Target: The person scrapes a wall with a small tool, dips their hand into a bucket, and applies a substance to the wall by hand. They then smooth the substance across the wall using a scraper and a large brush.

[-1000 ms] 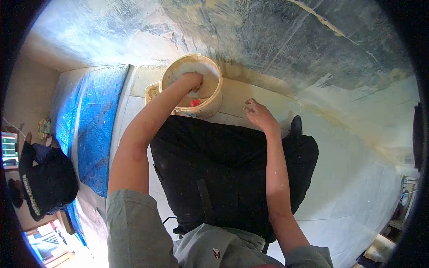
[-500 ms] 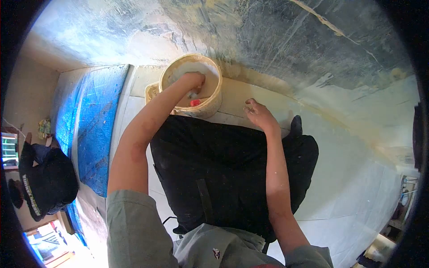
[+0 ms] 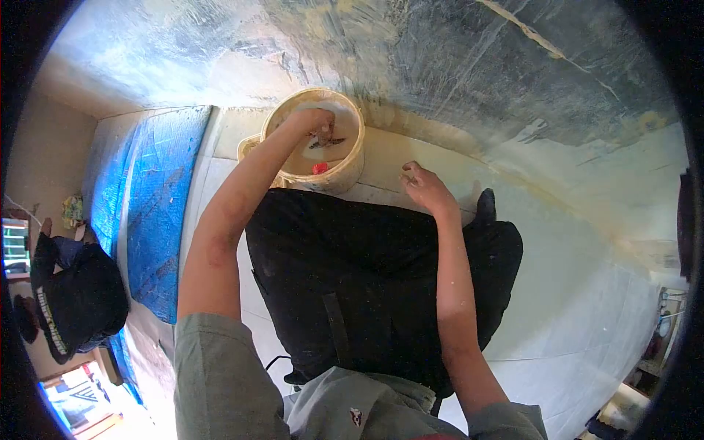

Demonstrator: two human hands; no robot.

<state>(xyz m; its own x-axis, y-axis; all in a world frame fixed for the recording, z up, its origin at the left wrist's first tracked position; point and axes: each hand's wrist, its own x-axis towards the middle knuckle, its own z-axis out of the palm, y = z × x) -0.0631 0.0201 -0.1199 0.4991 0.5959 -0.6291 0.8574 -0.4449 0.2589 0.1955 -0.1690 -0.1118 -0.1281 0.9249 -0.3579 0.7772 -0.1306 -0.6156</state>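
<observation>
My left hand (image 3: 317, 123) reaches down inside a pale, stained bucket (image 3: 356, 158) set against the wall. Its fingers are closed near the cloudy contents, and a thin dark shape (image 3: 328, 143) shows at the fingertips; I cannot make out what it is. Inside the bucket, toward me, a small red object (image 3: 320, 169) rests by the near wall. My right hand (image 3: 427, 189) is held beside my knee, to the right of the bucket, with its fingers loosely bent and apart and nothing in them.
The streaked grey wall (image 3: 440, 66) rises right behind the bucket. Pale floor tiles (image 3: 565, 293) extend to the right. A blue sheet (image 3: 158, 220) lies at the left, with a person in dark clothing (image 3: 81, 293) beyond it.
My left hand has shifted slightly up and left within the bucket, and the dark shape at its fingertips has come into sight. My right hand stays where it was.
</observation>
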